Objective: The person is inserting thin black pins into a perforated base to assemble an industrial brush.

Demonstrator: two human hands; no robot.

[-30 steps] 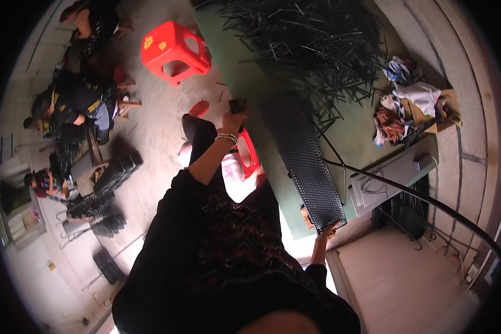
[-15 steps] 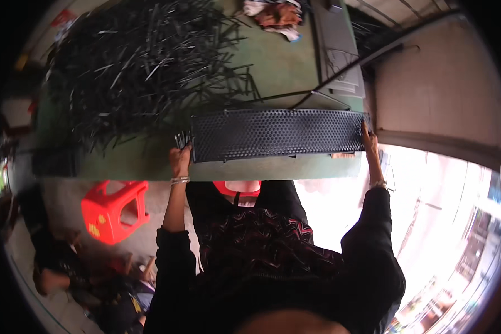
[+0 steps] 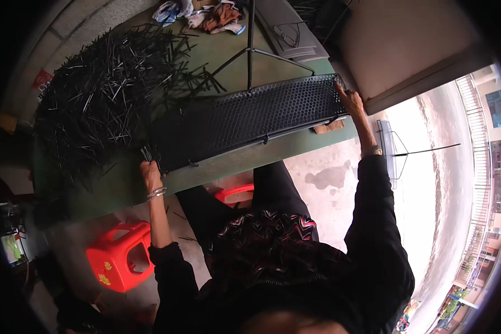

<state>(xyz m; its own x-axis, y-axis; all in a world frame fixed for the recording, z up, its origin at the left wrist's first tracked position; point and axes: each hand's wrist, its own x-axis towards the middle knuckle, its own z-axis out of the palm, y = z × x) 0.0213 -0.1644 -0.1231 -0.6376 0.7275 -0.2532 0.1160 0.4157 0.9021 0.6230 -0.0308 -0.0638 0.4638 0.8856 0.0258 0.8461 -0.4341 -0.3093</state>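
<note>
Working at a green table (image 3: 222,50), heaped with black strips (image 3: 103,100), near a red stool (image 3: 116,264). Handling a long black panel (image 3: 273,108), finely perforated, over the table near its front edge. Slanting lengthwise from lower left to upper right. Clamping its right end in the fingers of the right hand (image 3: 353,103); clutching a small dark bundle (image 3: 146,153) in the left hand (image 3: 152,175), perhaps touching the shadowed left end too.

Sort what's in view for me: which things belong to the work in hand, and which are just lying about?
In use, it seems:
Perforated black panel, right hand at its right end
Black strips in left hand
Strip pile on green table, probably

Apparently just lying about:
Crumpled cloths
Red stool
Flat grey sheets
</note>
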